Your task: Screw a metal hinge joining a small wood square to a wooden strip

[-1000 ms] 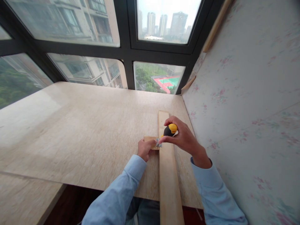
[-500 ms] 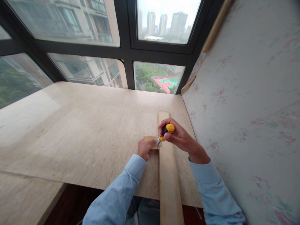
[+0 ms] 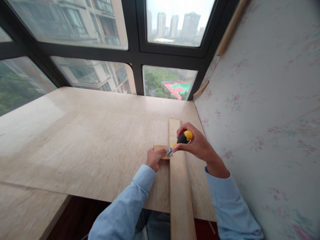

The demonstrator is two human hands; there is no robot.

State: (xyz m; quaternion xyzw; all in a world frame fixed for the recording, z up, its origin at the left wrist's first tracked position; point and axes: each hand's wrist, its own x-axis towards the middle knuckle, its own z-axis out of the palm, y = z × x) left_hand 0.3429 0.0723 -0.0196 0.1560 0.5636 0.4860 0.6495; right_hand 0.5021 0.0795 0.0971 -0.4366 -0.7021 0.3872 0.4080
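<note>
My right hand (image 3: 198,144) is closed around the yellow and black handle of a screwdriver (image 3: 183,137). The handle leans to the right, and its lower end is beside a small metal hinge (image 3: 169,152). That hinge lies across the joint between a short wooden block (image 3: 158,147) and a long wooden board (image 3: 178,186). With fingers wrapped round the block, my left hand (image 3: 153,158) grips it and has a thumb at the hinge's left edge. The block butts against the board's left side. Where exactly the screwdriver's tip sits is too small to tell.
The board lies lengthwise on a beige stone-look surface (image 3: 100,133) and overhangs its near edge. A wallpapered wall (image 3: 255,110) rises close to my right arm. Dark-framed windows (image 3: 138,56) stand along the back. At the lower left is a dark gap (image 3: 77,213).
My right hand and the screwdriver handle have shifted to the right, and the handle leans over further. My left hand, the block and the board are where they were.
</note>
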